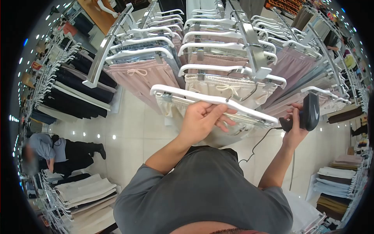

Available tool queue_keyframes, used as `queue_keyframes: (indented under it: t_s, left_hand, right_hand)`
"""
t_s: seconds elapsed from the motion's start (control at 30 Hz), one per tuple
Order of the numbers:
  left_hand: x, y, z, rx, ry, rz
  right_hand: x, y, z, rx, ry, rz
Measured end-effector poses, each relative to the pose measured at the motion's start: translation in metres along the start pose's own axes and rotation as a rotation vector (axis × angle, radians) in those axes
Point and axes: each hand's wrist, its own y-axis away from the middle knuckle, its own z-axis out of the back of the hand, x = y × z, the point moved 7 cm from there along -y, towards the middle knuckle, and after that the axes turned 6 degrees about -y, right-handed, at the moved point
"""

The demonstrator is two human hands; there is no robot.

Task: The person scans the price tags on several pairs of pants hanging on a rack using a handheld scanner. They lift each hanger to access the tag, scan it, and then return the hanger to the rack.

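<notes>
- White hanger [175,93] sits at the middle of the view, held level in front of the clothes rack. It is a long, slim plastic bar with a metal hook and clips near its ends.
- A cream garment [168,108] with a gathered waistband hangs from the hanger's clips, its fabric falling behind the person's forearm.
- The left hand [202,119] grips the hanger near its middle, fingers curled over the bar from below and the thumb on the near side.
- The right hand [294,130] is wrapped tight around the handle of a black scanner [310,111], which sits just beside the right end of the hanger, head tilted toward it.
- A dark cable [255,148] runs from the scanner's handle down toward the person's grey shirt.
- Behind the hanger, a metal rail [253,46] carries rows of similar white hangers with cream and pink trousers [140,76].
- To the left, well apart, another rack holds dark garments [78,89].
- Another person [58,150] bends low on the pale tiled floor [128,132] at the left, near stacks of folded clothes [85,189].
</notes>
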Motion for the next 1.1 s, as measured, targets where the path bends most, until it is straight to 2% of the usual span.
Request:
queue_keyframes:
  t_s: [0.23,0.4,0.63,0.73,0.8,0.87,0.93,1.0,1.03,1.1]
  left_hand:
    - [0.024,-0.044,-0.047,-0.044,0.023,0.059]
    - [0.036,-0.06,-0.051,-0.146,0.052,0.022]
    - [0.047,-0.068,-0.038,-0.178,0.014,0.005]
    - [0.042,-0.062,-0.032,-0.127,0.024,0.035]
    - [0.028,-0.048,-0.028,-0.035,-0.102,0.122]
    - [-0.005,-0.03,-0.01,-0.103,-0.457,-0.001]
    - [-0.047,-0.018,0.019,-0.324,-0.692,-0.35]
    - [-0.094,-0.021,0.041,-0.473,-0.921,-0.466]
    - [-0.103,-0.033,0.057,-0.483,-0.926,-0.467]
    - [-0.12,-0.056,0.051,-0.263,-1.394,-0.728]
  right_hand:
    - [-0.019,-0.026,0.036,0.057,0.043,0.025]
    - [-0.025,-0.037,0.035,0.183,0.065,-0.019]
    - [-0.045,-0.042,0.024,0.247,0.014,-0.084]
    - [-0.048,-0.042,0.019,0.279,-0.014,-0.079]
    - [-0.051,-0.041,0.015,0.271,-0.036,-0.08]
    - [-0.054,-0.04,0.019,0.261,-0.059,-0.081]
    - [-0.061,-0.032,0.018,0.37,-0.119,-0.205]
    - [-0.059,-0.016,0.008,0.527,-0.179,-0.329]
    - [-0.061,-0.005,0.008,0.619,-0.167,-0.404]
    - [-0.068,0.023,0.003,0.91,-0.148,-0.452]
